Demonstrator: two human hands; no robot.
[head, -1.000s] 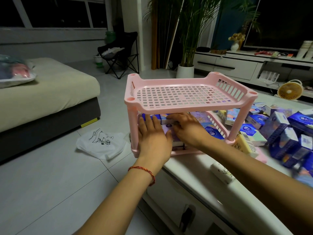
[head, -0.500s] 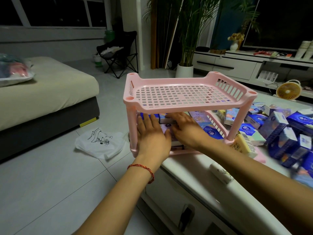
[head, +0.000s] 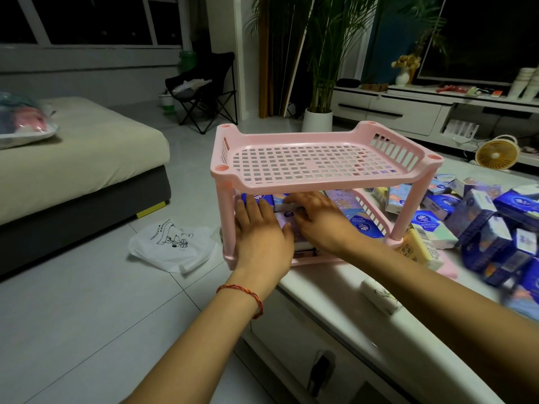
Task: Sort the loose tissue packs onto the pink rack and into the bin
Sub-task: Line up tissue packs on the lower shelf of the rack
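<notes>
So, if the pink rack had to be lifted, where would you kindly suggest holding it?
I would take the pink rack by its top shelf, one hand at each short end, coming in from the sides: those ends rise into slotted walls that offer a hold. The lower shelf holds tissue packs, so lift it level.

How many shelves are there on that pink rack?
2. The upper shelf tops the pink rack. The lower shelf is directly beneath it and holds tissue packs, with the left hand and right hand resting on them.
</notes>
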